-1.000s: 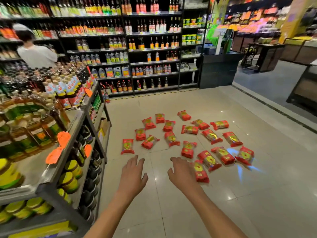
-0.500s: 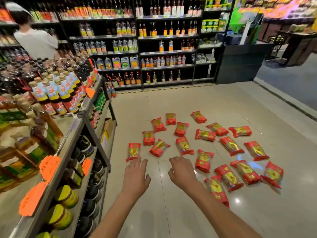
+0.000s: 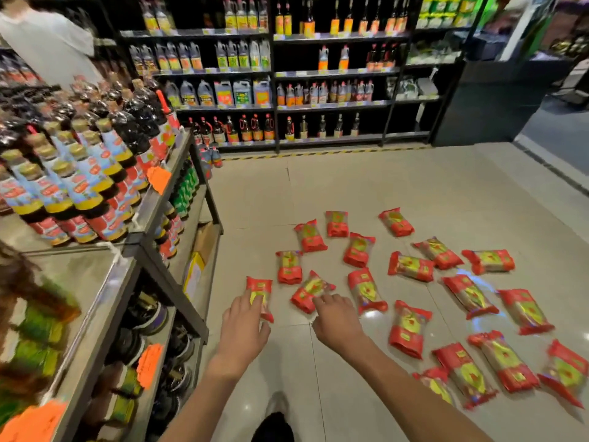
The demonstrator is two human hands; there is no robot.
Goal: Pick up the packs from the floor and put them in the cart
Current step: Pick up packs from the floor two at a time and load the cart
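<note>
Several red packs with yellow-green labels lie scattered on the grey tiled floor (image 3: pixel 350 186). My left hand (image 3: pixel 243 330) reaches out with fingers apart, its fingertips over the lower part of the leftmost pack (image 3: pixel 259 290). My right hand (image 3: pixel 334 320) is stretched forward, fingers loosely spread, its fingertips at the edge of a tilted pack (image 3: pixel 310 291). Neither hand holds anything. No cart is in view.
A metal shelf unit (image 3: pixel 153 237) full of dark sauce bottles and jars stands close on my left. Tall black shelves (image 3: pixel 318 106) of bottles line the back. A person in a white top (image 3: pixel 47 46) stands at the far left. My foot (image 3: pixel 275 422) shows below.
I have moved closer to the packs, which now appear larger and nearer. Both hands have reached forward to the two nearest packs on the left.
</note>
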